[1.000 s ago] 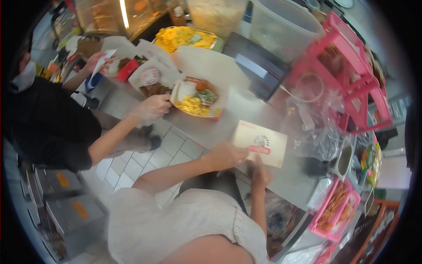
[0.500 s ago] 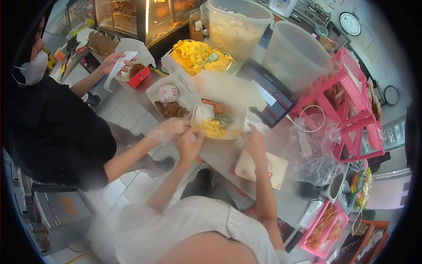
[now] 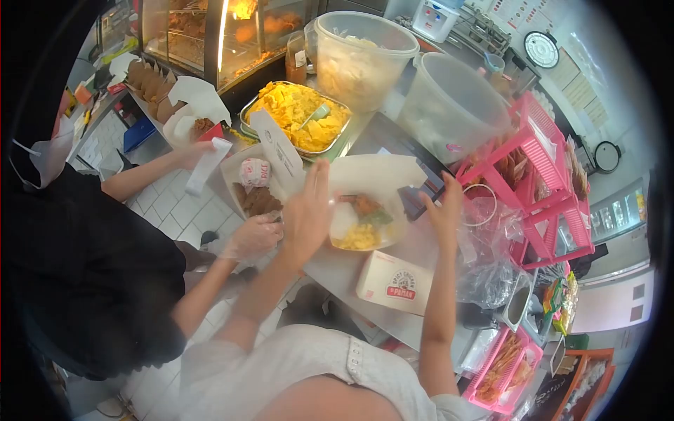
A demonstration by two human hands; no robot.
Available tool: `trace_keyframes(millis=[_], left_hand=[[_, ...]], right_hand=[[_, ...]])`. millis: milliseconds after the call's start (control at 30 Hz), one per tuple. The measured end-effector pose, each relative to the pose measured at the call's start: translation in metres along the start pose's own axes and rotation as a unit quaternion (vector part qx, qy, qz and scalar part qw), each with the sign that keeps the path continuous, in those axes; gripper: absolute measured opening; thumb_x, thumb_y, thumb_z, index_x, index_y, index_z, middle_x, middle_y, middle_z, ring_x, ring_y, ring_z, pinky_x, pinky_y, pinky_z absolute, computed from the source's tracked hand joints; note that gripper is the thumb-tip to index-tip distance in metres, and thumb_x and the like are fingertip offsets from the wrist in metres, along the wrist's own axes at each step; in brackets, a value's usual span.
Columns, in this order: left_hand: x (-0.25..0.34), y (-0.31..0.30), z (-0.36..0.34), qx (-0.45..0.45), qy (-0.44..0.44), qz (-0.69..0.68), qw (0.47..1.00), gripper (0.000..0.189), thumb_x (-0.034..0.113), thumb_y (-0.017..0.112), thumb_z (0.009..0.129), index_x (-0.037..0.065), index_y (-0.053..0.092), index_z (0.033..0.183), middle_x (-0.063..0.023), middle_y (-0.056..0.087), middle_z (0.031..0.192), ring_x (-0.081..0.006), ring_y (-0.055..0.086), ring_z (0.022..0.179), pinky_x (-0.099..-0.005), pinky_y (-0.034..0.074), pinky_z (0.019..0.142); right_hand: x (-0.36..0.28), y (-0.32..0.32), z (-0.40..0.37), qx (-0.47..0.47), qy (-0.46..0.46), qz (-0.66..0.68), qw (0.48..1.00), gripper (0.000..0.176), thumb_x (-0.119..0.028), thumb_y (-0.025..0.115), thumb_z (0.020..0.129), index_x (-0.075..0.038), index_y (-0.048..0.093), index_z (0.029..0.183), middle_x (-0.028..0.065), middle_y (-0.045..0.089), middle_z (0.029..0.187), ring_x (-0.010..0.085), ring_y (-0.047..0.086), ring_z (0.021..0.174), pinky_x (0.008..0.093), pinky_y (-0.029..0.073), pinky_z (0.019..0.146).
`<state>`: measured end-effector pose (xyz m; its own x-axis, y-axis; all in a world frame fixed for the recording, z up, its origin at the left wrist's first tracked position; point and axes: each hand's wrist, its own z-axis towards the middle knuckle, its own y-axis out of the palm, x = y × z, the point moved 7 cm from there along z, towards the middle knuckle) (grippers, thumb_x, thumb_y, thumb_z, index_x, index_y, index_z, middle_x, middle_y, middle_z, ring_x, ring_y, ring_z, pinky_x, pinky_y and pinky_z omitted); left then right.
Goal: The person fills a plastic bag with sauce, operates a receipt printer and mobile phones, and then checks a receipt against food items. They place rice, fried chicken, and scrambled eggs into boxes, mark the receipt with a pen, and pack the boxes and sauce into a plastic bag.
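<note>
In front of me sits an open paper food box (image 3: 394, 235) with yellow scrambled-looking food (image 3: 357, 237), a white portion, a green leaf and a reddish-brown piece inside. Its lid (image 3: 372, 172) stands up at the back. My left hand (image 3: 309, 214) is at the box's left side, fingers stretched upward. By the lid's right corner, in front of the tablet (image 3: 421, 184), my right hand (image 3: 442, 210) has thumb and fingers apart. A second open box (image 3: 235, 184) to the left holds a wrapped rice bundle (image 3: 254, 172) and brown pieces of meat.
A co-worker at left has a gloved hand (image 3: 256, 235) by the second box and a paper slip (image 3: 207, 167) in the other. A closed printed box (image 3: 397, 283) lies nearer me. Behind are a yellow food tray (image 3: 298, 116), plastic tubs (image 3: 456, 105) and pink racks (image 3: 519, 151).
Both my hands have moved from the box's front edge up to its sides and lid. The lid now stands more upright. The co-worker's gloved hand has drawn back from the boxes.
</note>
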<state>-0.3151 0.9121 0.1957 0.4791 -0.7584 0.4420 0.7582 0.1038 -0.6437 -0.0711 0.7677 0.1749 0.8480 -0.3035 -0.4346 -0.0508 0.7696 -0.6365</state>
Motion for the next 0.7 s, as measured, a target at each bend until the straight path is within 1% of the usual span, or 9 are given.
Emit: trace_keyframes(millis=[100, 167, 200, 233, 333, 400, 467, 600, 700], left_hand=[[-0.011, 0.025, 0.024, -0.133, -0.033, 0.088, 0.987, 0.017, 0.021, 0.059, 0.077, 0.004, 0.059, 0.075, -0.0114, 0.061, 0.073, -0.0290, 0.061, 0.065, -0.0377, 0.046, 0.054], [-0.017, 0.037, 0.031, -0.194, -0.018, 0.134, 0.972, 0.019, 0.024, 0.058, 0.077, 0.005, 0.058, 0.073, -0.0124, 0.060, 0.068, -0.0303, 0.060, 0.062, -0.0383, 0.046, 0.053], [-0.010, 0.042, 0.030, -0.203, 0.044, 0.075, 0.975, 0.019, 0.024, 0.058, 0.077, 0.005, 0.058, 0.071, -0.0131, 0.059, 0.064, -0.0311, 0.059, 0.059, -0.0389, 0.046, 0.053], [-0.005, 0.049, 0.028, -0.214, 0.106, 0.017, 0.971, 0.020, 0.024, 0.058, 0.076, 0.006, 0.057, 0.069, -0.0139, 0.057, 0.061, -0.0320, 0.058, 0.057, -0.0396, 0.046, 0.053], [-0.008, 0.061, 0.030, -0.112, 0.014, -0.085, 0.990, 0.022, 0.027, 0.060, 0.073, 0.005, 0.055, 0.071, -0.0143, 0.057, 0.064, -0.0323, 0.057, 0.061, -0.0411, 0.045, 0.055], [-0.007, 0.075, 0.027, -0.060, -0.041, -0.123, 0.990, 0.024, 0.029, 0.061, 0.071, 0.006, 0.054, 0.072, -0.0132, 0.058, 0.067, -0.0315, 0.059, 0.066, -0.0417, 0.045, 0.057], [-0.007, 0.080, 0.026, 0.097, -0.026, -0.120, 0.988, 0.031, 0.033, 0.062, 0.075, 0.005, 0.051, 0.068, -0.0123, 0.053, 0.057, -0.0315, 0.055, 0.055, -0.0382, 0.042, 0.050], [-0.026, 0.114, 0.023, 0.048, -0.172, -0.243, 0.953, 0.034, 0.037, 0.063, 0.075, 0.005, 0.052, 0.065, -0.0095, 0.050, 0.051, -0.0294, 0.052, 0.048, -0.0364, 0.041, 0.047], [-0.016, 0.100, 0.022, 0.102, -0.165, -0.243, 0.950, 0.041, 0.044, 0.061, 0.075, 0.006, 0.053, 0.061, -0.0080, 0.047, 0.045, -0.0278, 0.049, 0.042, -0.0359, 0.039, 0.044]], right_hand=[[0.004, 0.042, 0.026, -0.146, -0.046, 0.095, 0.984, 0.042, -0.015, 0.072, 0.065, -0.001, 0.054, 0.101, 0.0147, 0.057, 0.084, 0.0246, 0.055, 0.076, 0.0324, 0.043, 0.070], [0.028, 0.074, 0.018, -0.283, 0.059, 0.095, 0.952, 0.029, -0.012, 0.069, 0.065, 0.000, 0.059, 0.090, 0.0130, 0.052, 0.060, 0.0176, 0.048, 0.054, 0.0296, 0.040, 0.053], [0.027, 0.080, 0.013, -0.230, -0.024, 0.215, 0.949, 0.019, -0.010, 0.063, 0.066, 0.002, 0.059, 0.080, 0.0127, 0.043, 0.051, 0.0130, 0.038, 0.046, 0.0285, 0.033, 0.044], [0.022, 0.077, 0.008, -0.263, 0.012, 0.182, 0.947, 0.017, -0.005, 0.056, 0.064, 0.003, 0.059, 0.078, 0.0099, 0.049, 0.054, 0.0108, 0.043, 0.052, 0.0265, 0.037, 0.050], [0.042, 0.089, -0.007, -0.207, 0.115, 0.344, 0.909, 0.021, -0.004, 0.051, 0.063, 0.002, 0.058, 0.082, 0.0064, 0.056, 0.067, 0.0109, 0.049, 0.063, 0.0250, 0.040, 0.060], [0.052, 0.092, -0.018, -0.065, 0.293, 0.594, 0.746, 0.026, -0.003, 0.048, 0.062, 0.000, 0.054, 0.088, 0.0031, 0.056, 0.082, 0.0123, 0.051, 0.076, 0.0242, 0.039, 0.072], [0.048, 0.095, -0.019, -0.035, 0.292, 0.586, 0.755, 0.025, -0.005, 0.048, 0.065, -0.001, 0.051, 0.089, 0.0031, 0.054, 0.084, 0.0125, 0.051, 0.079, 0.0242, 0.039, 0.073], [0.042, 0.099, -0.018, 0.036, 0.238, 0.505, 0.829, 0.015, -0.017, 0.046, 0.083, -0.004, 0.049, 0.088, 0.0020, 0.050, 0.083, 0.0118, 0.048, 0.082, 0.0237, 0.036, 0.077], [0.034, 0.107, -0.022, 0.103, 0.206, 0.455, 0.860, 0.035, -0.035, 0.038, 0.092, -0.002, 0.050, 0.089, 0.0045, 0.054, 0.086, 0.0131, 0.050, 0.081, 0.0263, 0.038, 0.075]])
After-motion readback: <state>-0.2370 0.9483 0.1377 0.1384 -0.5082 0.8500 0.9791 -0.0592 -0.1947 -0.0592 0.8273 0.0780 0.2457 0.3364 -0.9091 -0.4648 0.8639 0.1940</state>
